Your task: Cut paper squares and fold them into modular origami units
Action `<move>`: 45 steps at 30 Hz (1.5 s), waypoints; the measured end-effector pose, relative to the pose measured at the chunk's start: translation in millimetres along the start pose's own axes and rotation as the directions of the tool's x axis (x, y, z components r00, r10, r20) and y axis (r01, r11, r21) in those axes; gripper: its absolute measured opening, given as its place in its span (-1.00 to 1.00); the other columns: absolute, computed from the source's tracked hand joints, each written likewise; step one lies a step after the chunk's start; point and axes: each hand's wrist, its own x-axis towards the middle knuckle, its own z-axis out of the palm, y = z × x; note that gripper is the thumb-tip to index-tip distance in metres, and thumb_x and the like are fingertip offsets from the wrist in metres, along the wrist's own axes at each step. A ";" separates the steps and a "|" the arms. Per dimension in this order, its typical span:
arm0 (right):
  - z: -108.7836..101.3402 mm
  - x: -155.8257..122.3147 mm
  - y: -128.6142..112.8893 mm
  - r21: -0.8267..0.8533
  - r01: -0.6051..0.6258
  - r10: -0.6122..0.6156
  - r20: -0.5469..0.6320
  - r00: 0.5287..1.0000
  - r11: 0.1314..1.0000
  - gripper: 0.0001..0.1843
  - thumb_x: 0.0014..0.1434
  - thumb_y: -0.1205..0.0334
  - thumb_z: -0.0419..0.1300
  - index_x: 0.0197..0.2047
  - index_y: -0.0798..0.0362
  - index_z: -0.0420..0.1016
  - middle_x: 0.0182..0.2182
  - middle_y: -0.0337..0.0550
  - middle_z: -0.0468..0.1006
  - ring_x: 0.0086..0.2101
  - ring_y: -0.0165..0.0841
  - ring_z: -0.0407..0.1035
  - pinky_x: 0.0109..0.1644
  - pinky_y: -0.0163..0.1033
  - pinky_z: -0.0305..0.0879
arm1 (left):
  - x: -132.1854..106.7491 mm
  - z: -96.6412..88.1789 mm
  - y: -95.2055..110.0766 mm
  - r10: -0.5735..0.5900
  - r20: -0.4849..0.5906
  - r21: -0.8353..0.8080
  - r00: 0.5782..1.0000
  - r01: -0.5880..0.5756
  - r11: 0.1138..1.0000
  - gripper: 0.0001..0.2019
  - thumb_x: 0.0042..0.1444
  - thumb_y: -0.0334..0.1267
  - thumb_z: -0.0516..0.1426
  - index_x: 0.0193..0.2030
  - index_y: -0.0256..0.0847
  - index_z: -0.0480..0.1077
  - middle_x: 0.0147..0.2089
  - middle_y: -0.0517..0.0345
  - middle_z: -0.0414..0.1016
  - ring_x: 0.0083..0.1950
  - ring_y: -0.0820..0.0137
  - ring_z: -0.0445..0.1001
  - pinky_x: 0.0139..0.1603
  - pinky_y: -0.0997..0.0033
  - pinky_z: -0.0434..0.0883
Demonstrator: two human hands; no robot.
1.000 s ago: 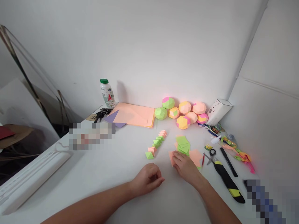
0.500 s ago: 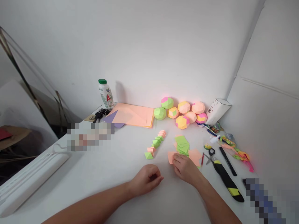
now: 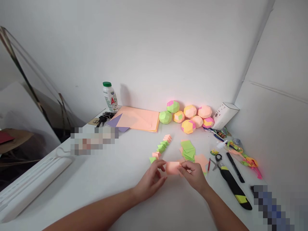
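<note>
A peach paper square (image 3: 172,168), slightly curved, is held above the table in front of me. My right hand (image 3: 195,177) pinches its right edge between thumb and fingers. At the paper's left edge is my left hand (image 3: 149,180), its thumb and index finger apart; whether the fingertips touch the paper is hard to see. Just beyond my hands lie a stack of green paper squares (image 3: 188,150) and some peach squares (image 3: 201,160). A row of folded green and peach paper pieces (image 3: 161,147) runs away from my left hand, which partly covers the nearest one.
Several faceted paper balls (image 3: 189,126) rest by the wall, beside a pile of peach sheets (image 3: 138,118). A bottle (image 3: 111,98) and keys (image 3: 102,120) are at the back left. On the right lie scissors (image 3: 218,160), a black-and-yellow cutter (image 3: 234,186) and a black pen (image 3: 235,167).
My right hand has lifted a peach square off the table and brought it toward me. My left hand has uncurled and moved up to the paper's left edge.
</note>
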 end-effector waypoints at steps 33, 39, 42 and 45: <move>10.3 -3.5 8.1 0.254 -0.394 0.336 0.241 0.910 0.883 -0.65 -0.01 0.15 0.24 -0.52 0.04 0.09 -0.61 -0.43 0.05 -0.59 -0.54 -0.06 -0.56 -0.41 -0.15 | -6.8 6.4 -9.3 -0.091 0.118 -0.056 0.989 0.098 0.994 -0.61 0.16 -0.24 0.03 0.12 -0.20 0.07 -0.56 0.37 0.19 -0.58 0.54 0.16 -0.56 0.55 0.16; 20.6 -6.3 6.0 0.329 -0.383 0.316 0.238 0.918 0.863 -0.71 0.10 0.00 0.16 -0.35 0.08 0.33 -0.58 -0.37 0.20 -0.55 -0.50 0.06 -0.50 -0.39 0.01 | -11.1 4.3 1.2 0.248 0.264 0.326 0.932 -0.328 0.887 -0.60 0.06 -0.35 0.05 0.09 -0.15 0.22 -0.38 0.08 0.40 -0.31 0.28 0.33 -0.26 0.26 0.34; 24.5 -7.4 1.8 0.368 -0.351 0.266 0.263 0.927 0.861 -0.62 0.16 -0.10 0.07 -0.21 0.07 0.39 -0.43 -0.26 0.34 -0.41 -0.42 0.23 -0.35 -0.34 0.17 | -12.4 5.5 2.3 0.227 0.292 0.367 0.929 -0.328 0.870 -0.58 0.06 -0.30 0.06 0.11 -0.15 0.22 -0.35 0.05 0.44 -0.29 0.24 0.38 -0.23 0.22 0.37; 26.1 -9.1 -1.4 0.329 -0.318 0.219 0.302 0.928 0.889 -0.54 0.22 -0.14 -0.04 -0.24 0.09 0.42 -0.38 -0.20 0.40 -0.34 -0.38 0.29 -0.27 -0.30 0.24 | -13.8 7.1 -0.3 0.180 0.229 0.389 0.957 -0.259 0.884 -0.63 0.06 -0.26 0.09 0.05 -0.15 0.25 -0.27 0.01 0.47 -0.25 0.22 0.42 -0.21 0.21 0.40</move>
